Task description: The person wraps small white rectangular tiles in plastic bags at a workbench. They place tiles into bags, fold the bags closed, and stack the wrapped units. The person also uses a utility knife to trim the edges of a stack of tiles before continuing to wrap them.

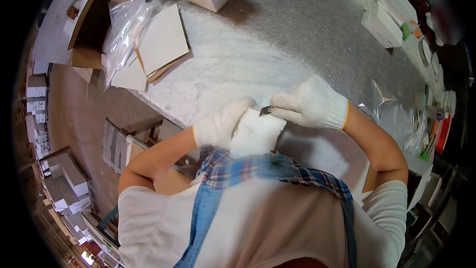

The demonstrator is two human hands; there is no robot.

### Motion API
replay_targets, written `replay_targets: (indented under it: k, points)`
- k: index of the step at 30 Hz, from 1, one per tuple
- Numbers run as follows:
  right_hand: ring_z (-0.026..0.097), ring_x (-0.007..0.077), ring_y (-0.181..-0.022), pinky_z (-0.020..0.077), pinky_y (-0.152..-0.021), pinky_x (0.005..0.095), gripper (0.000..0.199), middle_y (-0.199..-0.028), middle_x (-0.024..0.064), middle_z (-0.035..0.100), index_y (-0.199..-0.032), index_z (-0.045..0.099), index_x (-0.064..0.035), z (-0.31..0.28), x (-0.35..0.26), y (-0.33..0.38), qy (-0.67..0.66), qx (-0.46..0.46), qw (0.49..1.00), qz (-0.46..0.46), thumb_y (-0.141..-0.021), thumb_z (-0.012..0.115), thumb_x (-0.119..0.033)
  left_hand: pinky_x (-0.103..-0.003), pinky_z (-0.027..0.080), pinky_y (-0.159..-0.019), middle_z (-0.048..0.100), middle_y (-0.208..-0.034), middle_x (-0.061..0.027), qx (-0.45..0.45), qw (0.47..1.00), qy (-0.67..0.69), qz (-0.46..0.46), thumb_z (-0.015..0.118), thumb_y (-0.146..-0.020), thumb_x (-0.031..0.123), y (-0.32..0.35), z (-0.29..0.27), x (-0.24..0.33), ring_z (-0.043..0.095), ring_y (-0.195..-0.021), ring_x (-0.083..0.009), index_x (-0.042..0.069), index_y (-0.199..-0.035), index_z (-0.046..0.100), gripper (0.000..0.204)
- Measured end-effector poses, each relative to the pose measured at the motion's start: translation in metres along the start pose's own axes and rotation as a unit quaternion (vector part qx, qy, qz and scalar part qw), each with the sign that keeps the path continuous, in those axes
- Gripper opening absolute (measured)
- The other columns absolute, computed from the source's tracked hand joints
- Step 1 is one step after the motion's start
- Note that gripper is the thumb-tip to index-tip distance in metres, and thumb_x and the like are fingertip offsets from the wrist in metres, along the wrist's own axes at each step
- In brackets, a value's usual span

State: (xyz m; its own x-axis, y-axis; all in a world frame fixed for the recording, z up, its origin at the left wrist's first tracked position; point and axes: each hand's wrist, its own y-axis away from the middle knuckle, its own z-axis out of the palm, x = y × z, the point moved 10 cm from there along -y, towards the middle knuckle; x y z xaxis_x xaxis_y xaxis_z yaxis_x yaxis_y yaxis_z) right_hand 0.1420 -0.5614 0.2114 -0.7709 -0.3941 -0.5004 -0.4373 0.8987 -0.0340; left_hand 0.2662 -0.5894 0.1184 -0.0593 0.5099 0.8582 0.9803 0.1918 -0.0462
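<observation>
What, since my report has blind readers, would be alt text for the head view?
A gloved left hand holds a white block; the gloved right hand has a dark tool at the block's upper edge. A marbled table lies beyond; pale sheets, clear plastic and a cardboard box are toward the left.

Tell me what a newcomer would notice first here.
Probably the white-gloved hands near the middle: the left hand holds a white slab, while the right hand grips a small dark tool at its upper edge. Next, shiny clear plastic beside pale boards, upper left.
</observation>
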Motion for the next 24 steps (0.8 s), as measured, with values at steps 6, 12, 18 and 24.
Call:
replay_targets:
  k: [6, 12, 18, 24]
  points:
    - [0.066, 0.0372, -0.063, 0.0514, -0.060, 0.0493, 0.027, -0.069, 0.0150, 0.066, -0.094, 0.067, -0.0182, 0.004, 0.007, 0.008, -0.027, -0.048, 0.998, 0.044, -0.102, 0.055, -0.041, -0.044, 0.050, -0.093, 0.061, -0.112, -0.0232, -0.026, 0.999, 0.022, -0.033, 0.082, -0.074, 0.021, -0.005, -0.001, 0.002, 0.061, -0.105, -0.0423, 0.001, -0.133, 0.048, 0.071]
    - [0.068, 0.0374, -0.067, 0.0539, -0.063, 0.0485, 0.023, -0.071, 0.0151, 0.067, -0.096, 0.068, -0.0177, 0.004, 0.008, 0.015, 0.000, -0.064, 0.996, 0.063, -0.100, 0.056, -0.038, -0.042, 0.049, -0.102, 0.058, -0.128, -0.0231, -0.055, 0.996, -0.015, -0.064, 0.082, -0.076, 0.027, 0.003, 0.012, -0.021, 0.060, -0.118, -0.0386, 0.000, -0.142, 0.044, 0.081]
    - [0.068, 0.0376, -0.064, 0.0535, -0.059, 0.0482, 0.023, -0.068, 0.0156, 0.065, -0.094, 0.067, -0.0176, -0.001, 0.007, 0.027, -0.003, -0.025, 0.998, 0.049, -0.099, 0.057, -0.039, -0.041, 0.047, -0.107, 0.056, -0.135, -0.0236, -0.066, 0.995, -0.028, -0.065, 0.081, -0.077, 0.028, 0.002, 0.013, -0.020, 0.058, -0.124, -0.0377, 0.000, -0.147, 0.042, 0.084]
    - [0.063, 0.0324, -0.055, 0.0477, -0.051, 0.0431, 0.022, -0.060, 0.0114, 0.057, -0.087, 0.064, -0.0190, 0.001, 0.009, 0.037, 0.038, -0.009, 0.998, 0.048, -0.098, 0.062, -0.038, -0.040, 0.049, -0.105, 0.059, -0.132, -0.0237, -0.031, 0.997, -0.055, -0.041, 0.080, -0.078, 0.026, 0.007, 0.014, -0.025, 0.061, -0.122, -0.0379, 0.001, -0.146, 0.045, 0.081]
